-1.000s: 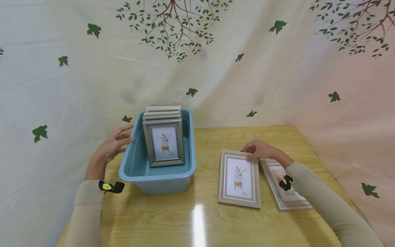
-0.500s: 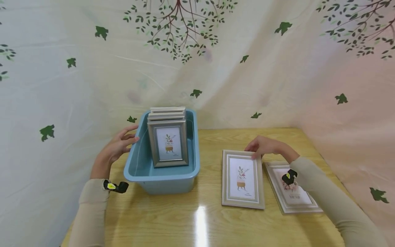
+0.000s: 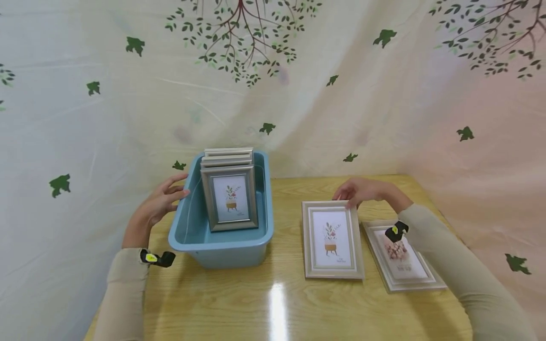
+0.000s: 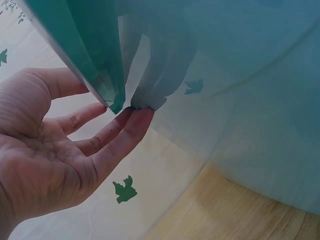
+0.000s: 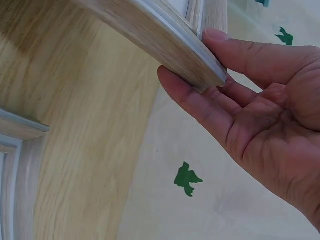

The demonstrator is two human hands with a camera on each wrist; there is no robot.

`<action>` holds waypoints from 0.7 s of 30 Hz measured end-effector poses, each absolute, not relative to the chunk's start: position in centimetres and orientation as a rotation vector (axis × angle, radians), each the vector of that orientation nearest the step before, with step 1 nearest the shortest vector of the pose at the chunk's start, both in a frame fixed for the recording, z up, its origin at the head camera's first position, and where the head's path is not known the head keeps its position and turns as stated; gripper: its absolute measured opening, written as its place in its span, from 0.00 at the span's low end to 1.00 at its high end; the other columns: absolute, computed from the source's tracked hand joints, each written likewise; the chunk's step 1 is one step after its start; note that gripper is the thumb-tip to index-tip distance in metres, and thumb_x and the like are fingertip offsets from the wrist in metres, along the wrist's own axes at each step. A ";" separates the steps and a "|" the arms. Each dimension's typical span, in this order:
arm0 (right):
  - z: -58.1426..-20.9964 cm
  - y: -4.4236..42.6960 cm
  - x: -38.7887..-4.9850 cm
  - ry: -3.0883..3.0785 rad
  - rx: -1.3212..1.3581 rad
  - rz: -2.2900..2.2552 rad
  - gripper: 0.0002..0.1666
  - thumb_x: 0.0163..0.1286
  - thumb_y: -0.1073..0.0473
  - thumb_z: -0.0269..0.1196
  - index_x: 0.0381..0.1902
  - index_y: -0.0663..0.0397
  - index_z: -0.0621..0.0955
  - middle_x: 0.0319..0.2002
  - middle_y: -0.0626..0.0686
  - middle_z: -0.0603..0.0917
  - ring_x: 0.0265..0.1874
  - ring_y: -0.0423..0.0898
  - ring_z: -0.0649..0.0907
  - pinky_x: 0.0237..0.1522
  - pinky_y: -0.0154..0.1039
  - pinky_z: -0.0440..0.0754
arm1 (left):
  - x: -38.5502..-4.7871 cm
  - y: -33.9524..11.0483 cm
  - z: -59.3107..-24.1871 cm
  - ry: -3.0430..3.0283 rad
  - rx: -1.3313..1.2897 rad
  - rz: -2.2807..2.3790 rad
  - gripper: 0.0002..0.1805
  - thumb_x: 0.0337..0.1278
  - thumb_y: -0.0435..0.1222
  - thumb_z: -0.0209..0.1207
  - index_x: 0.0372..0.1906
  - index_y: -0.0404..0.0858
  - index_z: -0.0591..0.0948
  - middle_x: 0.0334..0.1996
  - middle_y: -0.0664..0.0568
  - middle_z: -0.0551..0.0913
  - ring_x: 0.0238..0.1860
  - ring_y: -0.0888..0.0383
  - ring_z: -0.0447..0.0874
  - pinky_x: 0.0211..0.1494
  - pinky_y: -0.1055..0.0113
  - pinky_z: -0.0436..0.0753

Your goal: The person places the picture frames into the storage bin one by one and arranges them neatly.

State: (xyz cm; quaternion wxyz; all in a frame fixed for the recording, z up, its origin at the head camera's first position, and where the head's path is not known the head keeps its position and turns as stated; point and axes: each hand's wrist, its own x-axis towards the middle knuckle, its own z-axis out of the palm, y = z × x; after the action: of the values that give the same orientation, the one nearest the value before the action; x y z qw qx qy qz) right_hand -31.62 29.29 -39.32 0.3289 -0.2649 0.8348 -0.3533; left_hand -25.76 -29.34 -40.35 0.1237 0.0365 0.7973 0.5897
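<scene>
My right hand (image 3: 362,190) pinches a beige picture frame (image 3: 308,241) at its top right corner. Its thumb lies on the front face and its fingers are behind, as the right wrist view shows. The frame, with a potted-plant print, is tipped up, its top edge raised. At the left, my left hand (image 3: 158,203) holds the side rim of a blue plastic tub (image 3: 222,247); in the left wrist view, its thumb goes over the rim and its fingertips (image 4: 145,114) touch the outer wall. Inside the tub, a silver picture frame (image 3: 254,199) leans in front of several others.
Another beige picture frame (image 3: 420,284) with a pink flower print lies flat under my right forearm. All stand on a wooden table (image 3: 213,303). A cloth printed with leaves and trees (image 3: 298,109) hangs behind the table and along its right side.
My right hand has risen and tipped the beige frame's top edge up from the table. The left hand stays on the tub rim. The head view has shifted slightly.
</scene>
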 end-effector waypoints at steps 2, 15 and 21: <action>-39.1 29.3 -31.8 2.192 -0.698 -0.938 0.23 0.63 0.74 0.66 0.57 0.72 0.79 0.43 0.66 0.87 0.38 0.45 0.86 0.35 0.40 0.87 | -25.8 -29.4 -40.4 2.324 0.106 1.718 0.40 0.75 0.45 0.56 0.83 0.50 0.50 0.78 0.35 0.59 0.73 0.38 0.64 0.56 0.57 0.83; -37.9 29.9 -32.5 2.252 -0.687 -1.091 0.22 0.62 0.74 0.66 0.56 0.74 0.80 0.46 0.70 0.87 0.37 0.44 0.87 0.35 0.40 0.87 | -25.7 -29.5 -40.1 2.303 0.091 1.731 0.41 0.75 0.46 0.57 0.83 0.50 0.50 0.78 0.36 0.59 0.69 0.45 0.68 0.51 0.65 0.84; -37.6 29.7 -32.6 2.320 -0.689 -1.119 0.19 0.65 0.73 0.66 0.54 0.71 0.82 0.45 0.68 0.87 0.37 0.42 0.86 0.36 0.39 0.86 | -25.6 -29.4 -40.0 2.316 0.106 1.719 0.41 0.75 0.46 0.56 0.83 0.51 0.49 0.77 0.35 0.60 0.69 0.45 0.68 0.59 0.54 0.83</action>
State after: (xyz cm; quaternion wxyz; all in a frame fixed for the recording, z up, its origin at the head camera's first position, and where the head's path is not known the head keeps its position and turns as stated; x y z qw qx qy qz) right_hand -32.62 29.71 -37.56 0.2353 -0.2512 0.8457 -0.4078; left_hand -25.61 -29.45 -40.03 0.1272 0.0363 0.7960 0.5907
